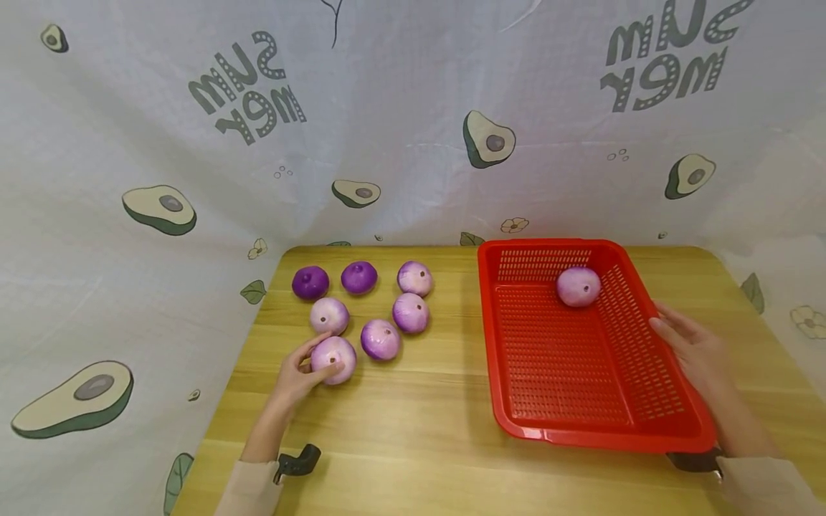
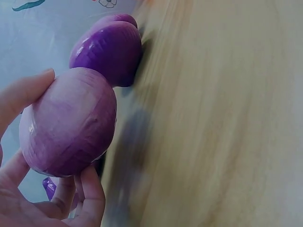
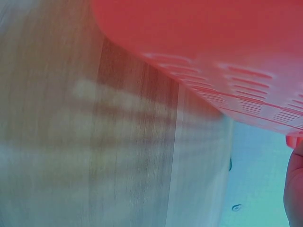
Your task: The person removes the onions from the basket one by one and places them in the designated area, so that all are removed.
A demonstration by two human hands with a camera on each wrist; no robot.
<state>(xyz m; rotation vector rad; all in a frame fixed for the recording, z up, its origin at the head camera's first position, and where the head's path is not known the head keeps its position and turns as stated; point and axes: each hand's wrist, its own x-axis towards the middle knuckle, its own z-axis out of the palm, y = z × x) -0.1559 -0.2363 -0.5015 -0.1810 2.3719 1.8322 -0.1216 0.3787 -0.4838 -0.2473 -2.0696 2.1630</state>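
Observation:
My left hand (image 1: 298,376) grips a pale purple onion (image 1: 333,360) between thumb and fingers at the left of the table. In the left wrist view this onion (image 2: 71,123) fills the grasp, its shadow falling on the wood beside it. Just beyond it lies another pale onion (image 1: 329,315). At the right, my right hand (image 1: 700,355) holds the right rim of a red plastic basket (image 1: 493,380), thumb over the edge. One onion (image 1: 578,287) sits in the basket's far right part. From the right wrist, the basket's slotted side (image 3: 246,80) shows, with a bit of my hand (image 3: 294,189) at the edge.
Two dark purple onions (image 1: 310,283) lie at the table's back left. Several lighter onions (image 1: 381,340) are grouped between them and the basket. A white curtain (image 1: 413,143) printed with avocados stands behind the wooden table (image 1: 413,444) and along its sides.

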